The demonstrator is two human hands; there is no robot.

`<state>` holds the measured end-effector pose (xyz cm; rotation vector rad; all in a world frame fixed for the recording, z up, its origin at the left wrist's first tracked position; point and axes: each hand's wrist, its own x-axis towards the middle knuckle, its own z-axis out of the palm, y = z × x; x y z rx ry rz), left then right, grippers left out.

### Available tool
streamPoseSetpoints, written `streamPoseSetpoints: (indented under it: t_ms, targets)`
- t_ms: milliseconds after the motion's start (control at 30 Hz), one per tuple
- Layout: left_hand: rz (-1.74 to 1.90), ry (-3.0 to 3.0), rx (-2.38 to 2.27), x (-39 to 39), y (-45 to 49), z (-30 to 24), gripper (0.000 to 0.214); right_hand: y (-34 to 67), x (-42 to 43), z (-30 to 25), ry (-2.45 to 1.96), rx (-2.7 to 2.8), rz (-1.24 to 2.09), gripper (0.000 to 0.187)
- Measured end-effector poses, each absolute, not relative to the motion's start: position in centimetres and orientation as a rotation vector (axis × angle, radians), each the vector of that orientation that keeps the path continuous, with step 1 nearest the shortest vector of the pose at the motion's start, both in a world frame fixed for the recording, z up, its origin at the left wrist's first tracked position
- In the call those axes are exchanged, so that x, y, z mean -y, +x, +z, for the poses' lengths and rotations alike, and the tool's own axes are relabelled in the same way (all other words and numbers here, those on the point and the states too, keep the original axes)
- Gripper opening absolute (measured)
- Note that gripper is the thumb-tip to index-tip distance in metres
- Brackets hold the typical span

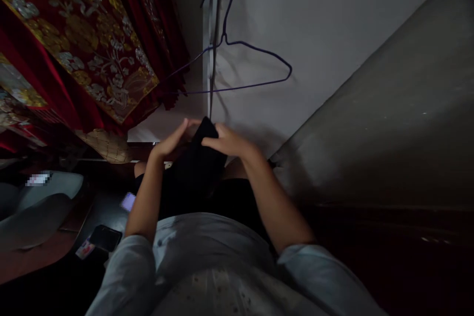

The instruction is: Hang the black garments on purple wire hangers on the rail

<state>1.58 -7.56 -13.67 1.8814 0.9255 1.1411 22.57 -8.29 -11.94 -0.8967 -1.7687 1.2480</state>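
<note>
A black piece of cloth (198, 163) hangs in front of me, held up at its top edge by both hands. My left hand (173, 139) touches its upper left side with the fingers stretched along it. My right hand (226, 141) is closed over its upper right corner. Just above the hands, a thin purple wire hanger (255, 66) hangs against the white wall, with nothing on it.
A red and gold patterned curtain (85, 34) fills the upper left. A grey slanted surface (388, 123) runs along the right. Low on the left lie a dark phone (105, 238), a small card and a pale rounded object (40, 202).
</note>
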Motion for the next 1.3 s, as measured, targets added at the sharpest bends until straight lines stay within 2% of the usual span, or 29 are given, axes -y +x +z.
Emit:
streamPoseSetpoints:
  t_ms: [67, 133, 233, 367, 500, 667, 900, 933, 1067, 1200, 1300]
  targets:
    - [0.974, 1.978, -0.982, 7.0, 0.5, -15.6, 0.053, 24.3, 6.3, -10.0, -0.904, 1.818, 1.09, 0.016]
    - [0.826, 2.076, -1.063, 6.8, -0.7, -17.4, 0.041, 25.4, 3.7, -9.1, -0.893, 1.772, 0.876, 0.01]
    - [0.703, 2.066, -1.122, 6.2, -3.0, -18.2, 0.024, 25.6, 0.1, -10.3, -0.974, 1.646, 0.719, 0.028]
    - [0.705, 2.002, -1.164, 4.6, -6.1, -15.8, 0.015, 25.5, -2.7, -13.1, -1.171, 1.539, 0.755, 0.015]
    - [0.626, 2.121, -1.326, 2.6, -7.4, -12.1, 0.015, 28.0, -2.7, -13.0, -1.334, 1.472, 0.62, 0.032]
    - [0.783, 2.427, -1.374, 0.7, -5.3, -6.7, 0.018, 30.5, -0.7, -10.3, -1.499, 1.467, 0.484, 0.043]
    - [0.933, 2.694, -1.315, 1.9, 0.1, -1.3, 0.008, 28.6, 2.6, -10.0, -1.48, 1.482, 0.451, 0.039]
    - [0.937, 2.698, -1.291, 2.0, 0.7, -1.0, 0.01, 28.2, 2.8, -10.3, -1.451, 1.488, 0.457, 0.039]
    - [0.925, 2.676, -1.126, 1.3, 2.5, 0.0, 0.04, 27.6, 3.1, -11.1, -1.324, 1.52, 0.506, 0.036]
    - [0.872, 2.644, -1.098, 0.2, 2.8, 0.5, 0.038, 29.9, 3.2, -10.8, -1.234, 1.446, 0.325, 0.013]
    - [0.87, 2.647, -1.182, -0.3, 2.1, 0.5, 0.029, 32.6, 4.4, -9.6, -1.2, 1.314, 0.197, 0.033]
